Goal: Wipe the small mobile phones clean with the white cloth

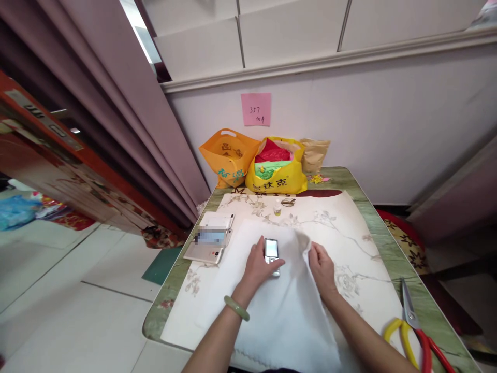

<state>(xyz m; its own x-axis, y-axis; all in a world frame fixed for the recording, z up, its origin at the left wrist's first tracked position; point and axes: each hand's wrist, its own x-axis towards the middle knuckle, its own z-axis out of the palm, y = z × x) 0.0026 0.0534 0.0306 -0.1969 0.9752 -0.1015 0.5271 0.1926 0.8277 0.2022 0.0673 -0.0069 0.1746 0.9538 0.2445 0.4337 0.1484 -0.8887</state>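
Observation:
A small keypad phone (272, 248) with a lit screen lies on a white cloth (267, 311) in the middle of the table. My left hand (258, 264) is closed around the phone, thumb across its keys and fingers along its left side. At the cloth's right edge, my right hand (321, 267) pinches a lifted, folded part of the fabric. Left of the cloth lie several smartphones, among them a white one (217, 221) and a gold one (204, 254).
Scissors (410, 316) with yellow and red handles lie at the right edge. Behind the cloth stand a small bottle (277, 209) and glasses (288, 202). An orange bag (229, 155), a yellow bag (277, 181) and a brown paper bag (313, 154) line the table's (349, 181) back.

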